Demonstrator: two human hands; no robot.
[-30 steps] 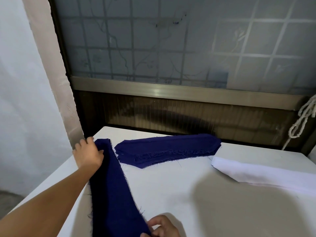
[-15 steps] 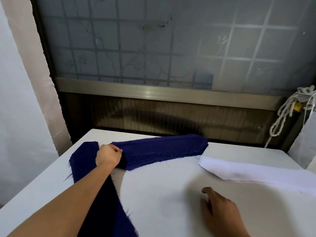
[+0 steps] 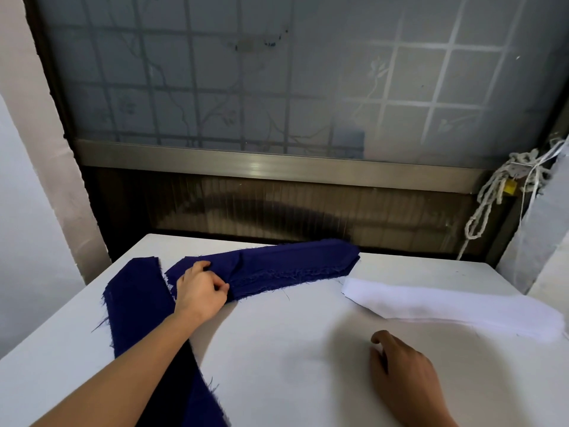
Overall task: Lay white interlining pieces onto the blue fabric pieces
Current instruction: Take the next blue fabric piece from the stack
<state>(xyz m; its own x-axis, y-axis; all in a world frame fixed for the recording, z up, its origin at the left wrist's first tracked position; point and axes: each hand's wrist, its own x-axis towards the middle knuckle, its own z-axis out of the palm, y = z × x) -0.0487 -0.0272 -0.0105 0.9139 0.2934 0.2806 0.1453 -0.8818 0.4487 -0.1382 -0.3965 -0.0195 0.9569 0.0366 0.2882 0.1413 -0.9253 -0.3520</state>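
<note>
The blue stack [image 3: 277, 266] is pinched by the left hand [image 3: 200, 291]; extra layers may be dragged. The right hand [image 3: 403, 377] is slack, empty.

The blue strip [image 3: 135, 300] runs under the forearm [image 3: 123, 383] and off the bottom edge.

White table [image 3: 277, 359] — blue strip [image 3: 138, 303], blue fabric stack [image 3: 292, 263], white interlining [image 3: 446, 306]

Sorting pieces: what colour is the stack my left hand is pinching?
The fabric stack is dark navy blue; head view.
</note>
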